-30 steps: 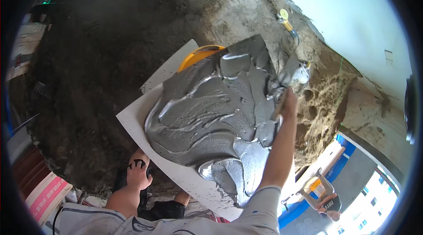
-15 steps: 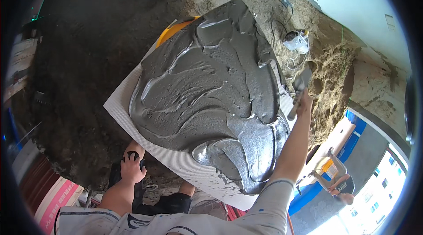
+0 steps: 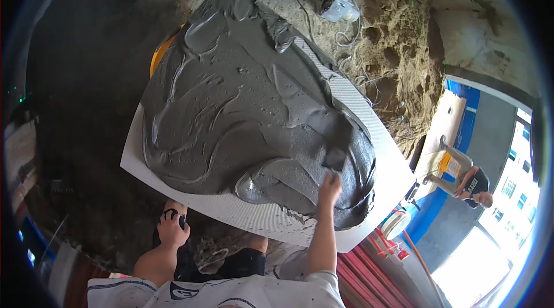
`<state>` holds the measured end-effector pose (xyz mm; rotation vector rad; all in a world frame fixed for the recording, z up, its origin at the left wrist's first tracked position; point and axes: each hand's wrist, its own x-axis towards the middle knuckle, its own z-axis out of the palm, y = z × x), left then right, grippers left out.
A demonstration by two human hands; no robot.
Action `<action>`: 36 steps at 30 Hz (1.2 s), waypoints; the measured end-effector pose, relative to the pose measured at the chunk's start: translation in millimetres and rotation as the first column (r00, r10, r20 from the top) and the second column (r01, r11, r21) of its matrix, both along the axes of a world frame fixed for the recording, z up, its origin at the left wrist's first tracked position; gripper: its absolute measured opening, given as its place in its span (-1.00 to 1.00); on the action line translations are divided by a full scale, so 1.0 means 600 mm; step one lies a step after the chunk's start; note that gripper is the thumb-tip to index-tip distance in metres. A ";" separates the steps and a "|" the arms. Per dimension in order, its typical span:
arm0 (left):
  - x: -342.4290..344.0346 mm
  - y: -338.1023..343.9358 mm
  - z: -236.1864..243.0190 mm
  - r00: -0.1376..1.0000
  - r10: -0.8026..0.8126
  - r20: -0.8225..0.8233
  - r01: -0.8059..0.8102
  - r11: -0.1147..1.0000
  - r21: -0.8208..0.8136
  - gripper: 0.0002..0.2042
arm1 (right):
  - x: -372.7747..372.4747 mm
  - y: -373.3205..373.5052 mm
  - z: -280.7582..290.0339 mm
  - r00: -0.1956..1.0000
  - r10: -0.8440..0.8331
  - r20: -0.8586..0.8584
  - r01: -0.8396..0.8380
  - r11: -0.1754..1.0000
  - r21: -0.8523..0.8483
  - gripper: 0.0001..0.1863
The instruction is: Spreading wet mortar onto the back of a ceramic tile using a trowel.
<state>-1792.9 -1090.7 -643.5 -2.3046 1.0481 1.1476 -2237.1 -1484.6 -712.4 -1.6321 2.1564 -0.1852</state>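
A large pale textured tile (image 3: 228, 211) lies before me, most of its face under thick, wet grey mortar (image 3: 225, 117) with ridges and swirls. My right hand (image 3: 329, 188) grips a trowel (image 3: 334, 159) over the mortar near its right end. The trowel's blade is smeared grey and hard to tell from the mortar around it. My left hand (image 3: 171, 232) rests by my knee at the lower left, its fingers curled round a small black thing I cannot make out. Bare tile shows along the near edge and the upper right edge.
A yellow curved rim (image 3: 163, 54) shows from under the tile's far left. Beyond it stand a splashed container (image 3: 339, 8) with a cord and rough sandy ground (image 3: 398, 60). Red lengths of material (image 3: 369, 273) lie at lower right. Another person (image 3: 470, 184) is farther right.
My right hand has swung the trowel from beyond the tile's right edge inward onto the mortar. The view has shifted, so the tile appears farther left. My left hand stays by the knee.
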 end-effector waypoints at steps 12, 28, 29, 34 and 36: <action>-0.013 0.038 0.014 0.999 -0.023 0.030 0.024 0.999 -0.038 -0.56 | 0.310 -0.094 -0.008 0.025 -0.658 0.752 0.409 0.693 0.593 -0.64; 0.044 0.045 0.032 0.998 0.029 0.057 -0.026 0.998 -0.063 -0.60 | 0.559 -0.137 -0.013 0.084 -0.624 0.777 0.405 0.734 0.545 -0.62; 0.045 0.041 0.027 0.999 0.016 0.042 -0.013 0.996 -0.084 -0.60 | 0.609 -0.154 -0.020 0.075 -0.604 0.793 0.332 0.765 0.551 -0.59; 0.023 0.016 0.017 0.999 -0.045 0.014 0.047 0.994 -0.097 -0.61 | 0.646 -0.210 -0.060 0.952 0.263 0.156 -0.260 0.965 -0.037 -0.55; 0.031 0.026 0.029 0.999 -0.017 0.045 0.018 1.000 -0.021 -0.62 | 0.575 -0.181 -0.040 0.964 0.246 0.101 -0.249 0.968 0.016 -0.50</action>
